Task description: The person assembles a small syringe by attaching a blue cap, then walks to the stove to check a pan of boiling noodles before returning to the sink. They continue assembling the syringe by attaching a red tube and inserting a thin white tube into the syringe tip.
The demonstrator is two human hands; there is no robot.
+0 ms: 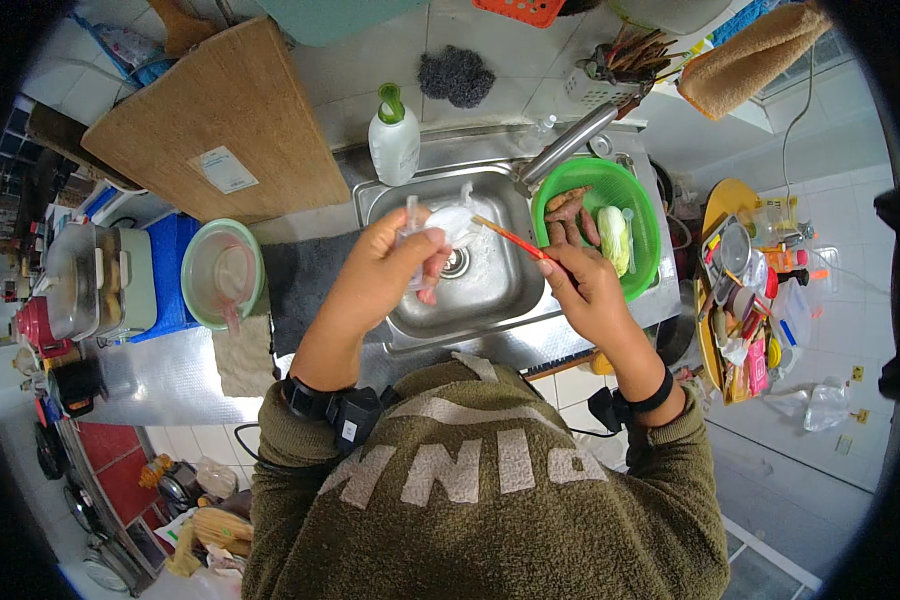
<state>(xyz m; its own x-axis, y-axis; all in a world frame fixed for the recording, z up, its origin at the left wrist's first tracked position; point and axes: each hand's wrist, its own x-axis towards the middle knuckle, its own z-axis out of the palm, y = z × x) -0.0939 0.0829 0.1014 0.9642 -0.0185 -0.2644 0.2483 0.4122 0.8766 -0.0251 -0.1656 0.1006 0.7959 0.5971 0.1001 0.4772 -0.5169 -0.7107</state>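
Hands [390, 262] [580, 285] over sink [490, 290] — held item unclear

Bright, even indoor light — sharp centre, fisheye-bent, black-vignetted rim.

steel counter [170, 375] with sunken sink [490, 290], wooden board [220, 120], soap bottle [394, 138], dark mat [295, 285], lidded bowl [222, 273]

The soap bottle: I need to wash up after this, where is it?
In the head view, the soap bottle stands on the counter behind the sink's back left corner, between the wooden board and the faucet.
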